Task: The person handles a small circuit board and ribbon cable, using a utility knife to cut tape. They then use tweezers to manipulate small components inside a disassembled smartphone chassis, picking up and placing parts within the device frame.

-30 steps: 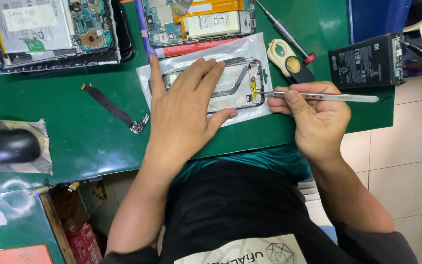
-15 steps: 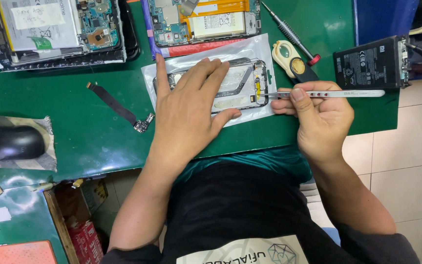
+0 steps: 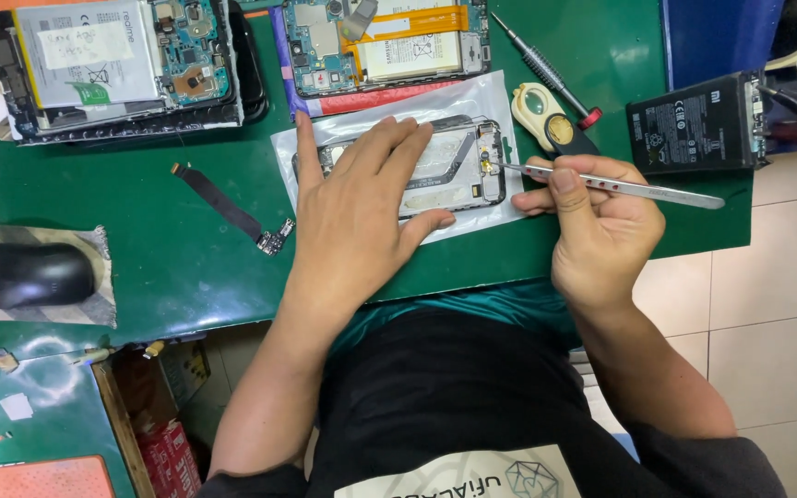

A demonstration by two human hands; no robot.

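A bare phone frame (image 3: 458,166) lies on a clear plastic bag (image 3: 389,115) on the green mat (image 3: 177,267). My left hand (image 3: 357,207) lies flat on the frame, fingers spread, pressing it down. My right hand (image 3: 592,221) grips metal tweezers (image 3: 620,186) like a pen. Their tip touches a small gold part at the frame's right end (image 3: 488,166).
Two opened phones (image 3: 122,65) (image 3: 385,41) lie at the mat's far edge. A flex cable (image 3: 232,210) lies left of my hand. A screwdriver (image 3: 546,69), a yellow opening tool (image 3: 546,118) and a black power adapter (image 3: 698,124) sit to the right. A black mouse (image 3: 29,275) rests at left.
The tweezers' tip has stayed at the frame's right end, with only a slight shift of my right hand. My left hand has stayed flat on the frame.
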